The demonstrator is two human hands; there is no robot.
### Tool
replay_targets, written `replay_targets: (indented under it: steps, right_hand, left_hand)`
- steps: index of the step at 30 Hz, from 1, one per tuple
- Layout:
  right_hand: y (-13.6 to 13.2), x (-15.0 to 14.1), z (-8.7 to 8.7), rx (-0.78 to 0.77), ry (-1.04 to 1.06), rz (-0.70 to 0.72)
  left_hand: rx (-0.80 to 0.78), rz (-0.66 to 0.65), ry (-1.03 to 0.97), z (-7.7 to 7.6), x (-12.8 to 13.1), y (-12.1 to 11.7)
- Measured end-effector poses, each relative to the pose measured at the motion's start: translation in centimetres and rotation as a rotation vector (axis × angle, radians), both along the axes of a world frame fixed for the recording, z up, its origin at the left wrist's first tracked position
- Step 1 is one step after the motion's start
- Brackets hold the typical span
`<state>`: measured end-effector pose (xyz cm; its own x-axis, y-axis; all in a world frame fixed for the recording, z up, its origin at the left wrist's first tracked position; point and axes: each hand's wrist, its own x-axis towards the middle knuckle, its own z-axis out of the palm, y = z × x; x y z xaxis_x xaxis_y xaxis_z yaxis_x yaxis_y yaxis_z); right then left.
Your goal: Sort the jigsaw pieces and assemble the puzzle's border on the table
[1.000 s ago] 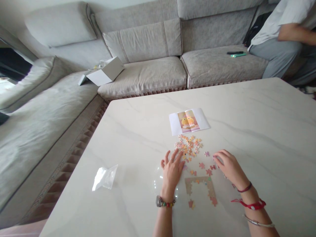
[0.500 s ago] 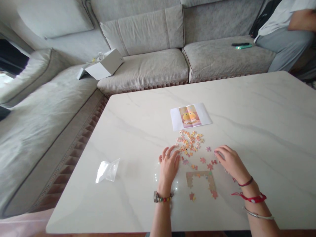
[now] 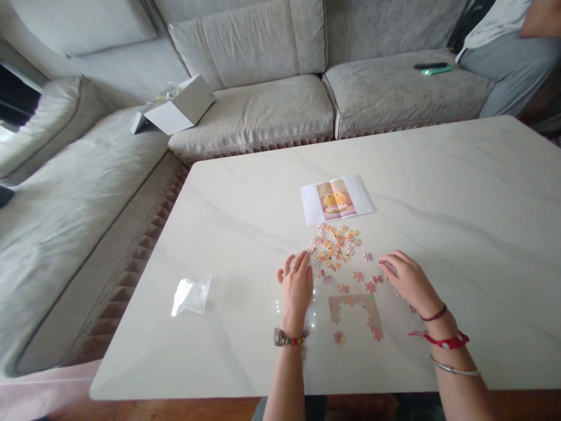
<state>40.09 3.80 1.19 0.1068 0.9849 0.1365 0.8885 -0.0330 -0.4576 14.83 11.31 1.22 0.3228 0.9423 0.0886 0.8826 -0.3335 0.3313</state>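
Observation:
A heap of small pink and orange puzzle pieces (image 3: 335, 245) lies on the pale marble table (image 3: 245, 234). Nearer me is a partly joined puzzle frame (image 3: 356, 310), with a few single pieces around it. My left hand (image 3: 297, 286) rests flat on the table just left of the heap, fingers stretched out and slightly apart. My right hand (image 3: 405, 279) lies to the right of the loose pieces, fingers curled with their tips by a piece; whether they grip it is unclear. A folded reference picture (image 3: 336, 199) sits beyond the heap.
A crumpled clear plastic bag (image 3: 191, 294) lies on the table at the left. A grey corner sofa (image 3: 263, 111) wraps the far and left sides, with a white box (image 3: 179, 108) and a remote (image 3: 430, 66) on it. Another person (image 3: 512, 47) sits at the far right.
My left hand has drawn back a little from the heap of pieces. The view has tipped down, bringing the table's near edge into sight. My right hand has stayed where it was.

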Motion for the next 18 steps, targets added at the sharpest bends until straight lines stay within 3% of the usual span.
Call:
replay_targets:
  steps: [10,18]
  right_hand:
    - [-0.2,-0.1,0.8,0.021,0.018,-0.015]
    - [-1.6,2.5,0.0,0.038,-0.045,-0.057]
  left_hand:
    - [0.049,0.058,-0.08,-0.2,0.2,0.1]
    - [0.153,0.016,-0.33,-0.3,-0.2,0.4]
